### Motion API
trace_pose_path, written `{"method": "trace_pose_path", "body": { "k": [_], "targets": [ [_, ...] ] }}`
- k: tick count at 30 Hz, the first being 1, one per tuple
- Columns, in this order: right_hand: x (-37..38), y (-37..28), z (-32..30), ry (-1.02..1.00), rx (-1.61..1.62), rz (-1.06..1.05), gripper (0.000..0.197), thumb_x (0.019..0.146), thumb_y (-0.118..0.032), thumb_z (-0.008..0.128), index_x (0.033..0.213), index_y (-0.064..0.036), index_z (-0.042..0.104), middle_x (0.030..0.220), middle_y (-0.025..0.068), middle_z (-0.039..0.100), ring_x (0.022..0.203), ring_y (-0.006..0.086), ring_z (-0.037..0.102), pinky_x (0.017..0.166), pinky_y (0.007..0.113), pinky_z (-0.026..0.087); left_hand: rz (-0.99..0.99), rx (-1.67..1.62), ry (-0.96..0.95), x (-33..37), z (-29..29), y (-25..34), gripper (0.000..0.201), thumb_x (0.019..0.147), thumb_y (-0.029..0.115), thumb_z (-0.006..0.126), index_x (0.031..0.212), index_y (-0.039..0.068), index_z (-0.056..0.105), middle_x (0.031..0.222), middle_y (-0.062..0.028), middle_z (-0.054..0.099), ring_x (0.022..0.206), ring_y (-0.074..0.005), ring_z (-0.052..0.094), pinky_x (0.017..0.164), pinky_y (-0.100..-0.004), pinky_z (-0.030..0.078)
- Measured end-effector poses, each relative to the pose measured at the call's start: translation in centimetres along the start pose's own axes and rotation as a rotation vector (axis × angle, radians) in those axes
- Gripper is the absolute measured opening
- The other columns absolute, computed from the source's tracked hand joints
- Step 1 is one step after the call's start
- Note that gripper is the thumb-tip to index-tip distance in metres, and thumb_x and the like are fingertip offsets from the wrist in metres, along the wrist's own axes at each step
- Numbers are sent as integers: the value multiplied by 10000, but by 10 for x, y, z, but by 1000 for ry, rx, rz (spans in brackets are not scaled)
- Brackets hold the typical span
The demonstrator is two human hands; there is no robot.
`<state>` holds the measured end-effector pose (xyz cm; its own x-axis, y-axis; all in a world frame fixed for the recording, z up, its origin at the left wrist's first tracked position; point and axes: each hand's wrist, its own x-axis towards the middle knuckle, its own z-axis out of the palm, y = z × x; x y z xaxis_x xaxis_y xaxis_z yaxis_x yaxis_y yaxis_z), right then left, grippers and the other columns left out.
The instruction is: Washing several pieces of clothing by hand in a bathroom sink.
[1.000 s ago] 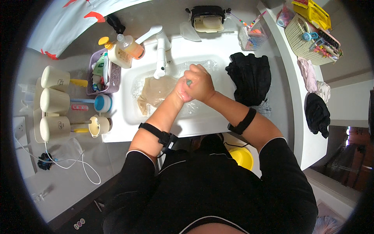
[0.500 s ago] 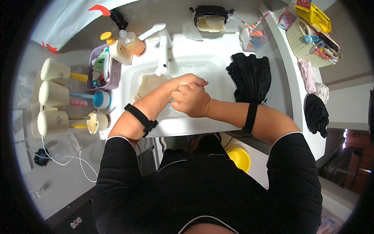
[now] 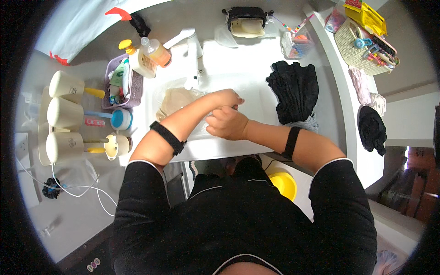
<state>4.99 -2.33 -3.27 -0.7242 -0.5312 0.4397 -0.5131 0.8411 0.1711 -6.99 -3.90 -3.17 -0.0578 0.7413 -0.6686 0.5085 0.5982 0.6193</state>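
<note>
Right grip (image 3: 227, 123) curled tight, contents hidden; left grip (image 3: 227, 98), can't tell! Beige cloth (image 3: 176, 101) left of both in the washbasin (image 3: 220, 149); probably scrubbing, calling for steady pressure.

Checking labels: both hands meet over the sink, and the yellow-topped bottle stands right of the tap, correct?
No: the head view shows the yellow-topped bottle left of the tap. The left hand and right hand meet over the sink.

The sink (image 3: 220, 150) is glossy and smooth, the tap (image 3: 192, 59) smooth too. The beige cloth (image 3: 176, 101) looks thin, the black cloth (image 3: 293, 91) matt and creased. The clear bottle (image 3: 158, 52) is plastic, the yellow basin (image 3: 284, 185) smooth plastic, the cream basket (image 3: 356, 57) rough and woven-looking.
</note>
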Motion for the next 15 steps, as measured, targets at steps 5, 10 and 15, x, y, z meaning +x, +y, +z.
{"method": "trace_pose_path", "body": {
  "k": [5,10,15],
  "targets": [
    [-19,25,-1,136,330,912,126,714,-148,578,771,-65,503,788,72,476,780,252,491,583,410,410,-132,-839,308,7,7,-43,501,881,489,400,1086,49,522,922,-65,597,763,-204,541,691,-294,421],
    [-43,56,-48,449,261,1111,198,742,-106,610,729,-19,433,722,133,448,686,311,463,608,392,374,-64,-622,362,-2,9,-5,452,872,474,406,1120,98,440,1034,-45,528,942,-169,476,748,-323,385],
    [-59,73,-148,781,27,1090,216,752,-127,632,750,-12,450,715,128,447,641,275,449,594,341,382,316,-452,414,16,11,49,281,843,304,541,978,67,470,805,17,456,751,-95,414,703,-239,358]
  ]
}}
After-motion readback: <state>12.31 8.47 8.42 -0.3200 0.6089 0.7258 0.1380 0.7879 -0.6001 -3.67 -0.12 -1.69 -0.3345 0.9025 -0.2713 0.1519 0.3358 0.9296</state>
